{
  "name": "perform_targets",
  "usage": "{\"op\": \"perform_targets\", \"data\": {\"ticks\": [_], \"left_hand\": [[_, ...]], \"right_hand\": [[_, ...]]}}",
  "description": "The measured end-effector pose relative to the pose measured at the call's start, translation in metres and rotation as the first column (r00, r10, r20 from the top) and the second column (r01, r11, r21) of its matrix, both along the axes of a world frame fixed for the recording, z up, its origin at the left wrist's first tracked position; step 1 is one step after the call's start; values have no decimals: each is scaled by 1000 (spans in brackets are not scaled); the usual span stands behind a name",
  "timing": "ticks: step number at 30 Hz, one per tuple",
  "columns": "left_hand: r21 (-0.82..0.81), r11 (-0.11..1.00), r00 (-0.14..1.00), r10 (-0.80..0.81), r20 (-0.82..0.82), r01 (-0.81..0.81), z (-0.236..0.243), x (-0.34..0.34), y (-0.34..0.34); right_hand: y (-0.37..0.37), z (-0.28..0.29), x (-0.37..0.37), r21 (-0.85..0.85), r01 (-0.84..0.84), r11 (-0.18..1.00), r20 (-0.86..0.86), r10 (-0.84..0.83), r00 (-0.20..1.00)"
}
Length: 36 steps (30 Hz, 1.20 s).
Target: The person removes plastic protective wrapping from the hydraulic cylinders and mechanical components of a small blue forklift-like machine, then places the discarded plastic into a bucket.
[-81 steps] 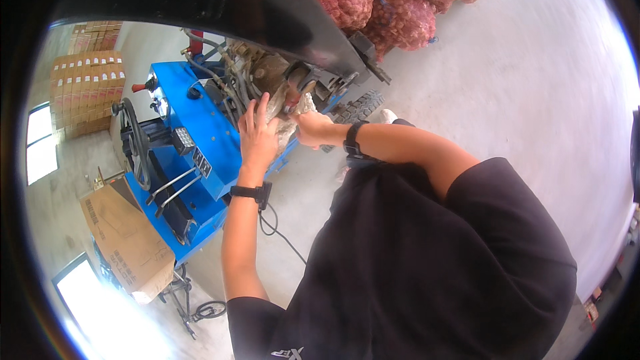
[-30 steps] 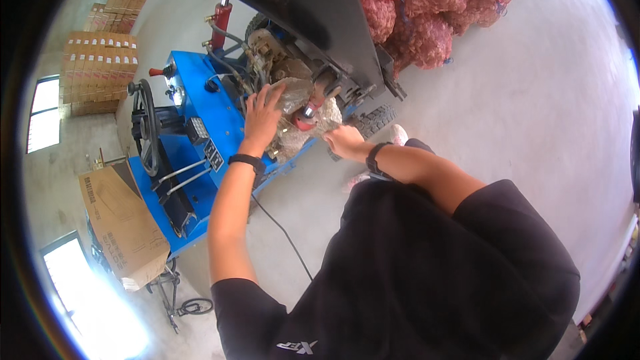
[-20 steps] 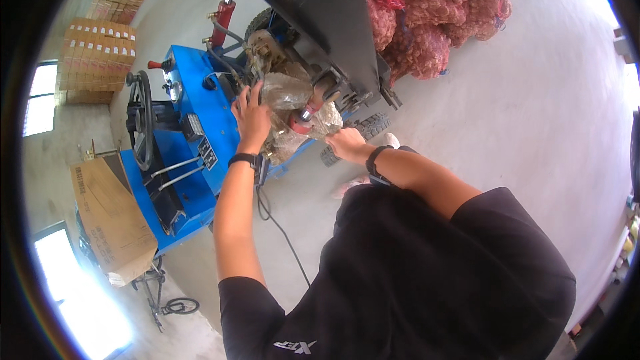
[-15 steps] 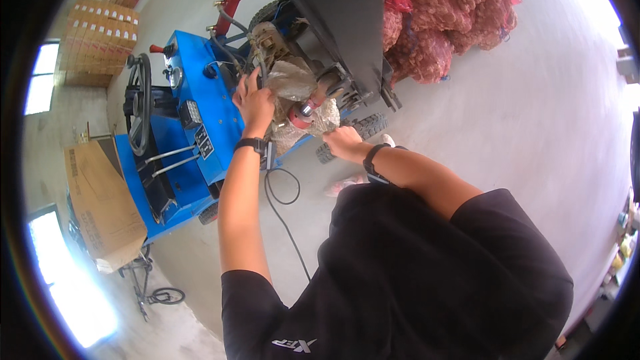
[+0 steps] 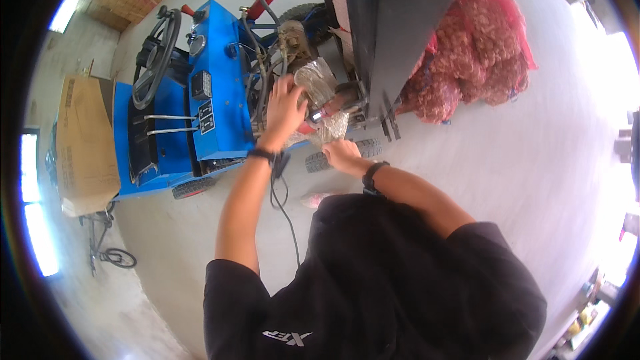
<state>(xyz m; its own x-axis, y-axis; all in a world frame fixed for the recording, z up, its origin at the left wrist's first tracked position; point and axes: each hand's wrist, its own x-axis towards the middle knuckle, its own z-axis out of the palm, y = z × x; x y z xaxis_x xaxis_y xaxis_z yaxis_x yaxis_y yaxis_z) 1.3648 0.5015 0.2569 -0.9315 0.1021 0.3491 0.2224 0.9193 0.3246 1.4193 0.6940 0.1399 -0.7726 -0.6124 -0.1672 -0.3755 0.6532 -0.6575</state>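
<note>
Crumpled clear plastic wrap (image 5: 318,79) is bunched on both sides of the red hydraulic cylinder (image 5: 309,127) on that blue ride-on machine (image 5: 230,93). Right hand (image 5: 343,155) is curled tight on its lower edge; left hand (image 5: 285,112) has fingers spread, can't tell if touching. Probably light, floppy, slippery, tears easily; I'd grab a thick fold.
</note>
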Motion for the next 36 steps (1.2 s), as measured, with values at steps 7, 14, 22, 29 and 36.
{"op": "perform_targets", "data": {"ticks": [7,14,22,29,36], "left_hand": [[370,855,871,169,462,-362,-122,162,-13],[347,842,809,165,564,-413,-128,196,-19],[392,865,850,71,522,-313,-103,177,-59],[373,920,818,-123,561,-118,-93,170,-119],[453,890,815,-231,531,-42,-109,179,-162]], "right_hand": [[12,7,8,-11,53,999,60,-53,997],[6,0,6,71,41,997,63,-45,997],[-66,31,4,148,88,985,23,-92,995],[-134,6,21,6,401,916,293,-385,875],[-159,-47,18,-45,662,748,39,-661,749]]}}
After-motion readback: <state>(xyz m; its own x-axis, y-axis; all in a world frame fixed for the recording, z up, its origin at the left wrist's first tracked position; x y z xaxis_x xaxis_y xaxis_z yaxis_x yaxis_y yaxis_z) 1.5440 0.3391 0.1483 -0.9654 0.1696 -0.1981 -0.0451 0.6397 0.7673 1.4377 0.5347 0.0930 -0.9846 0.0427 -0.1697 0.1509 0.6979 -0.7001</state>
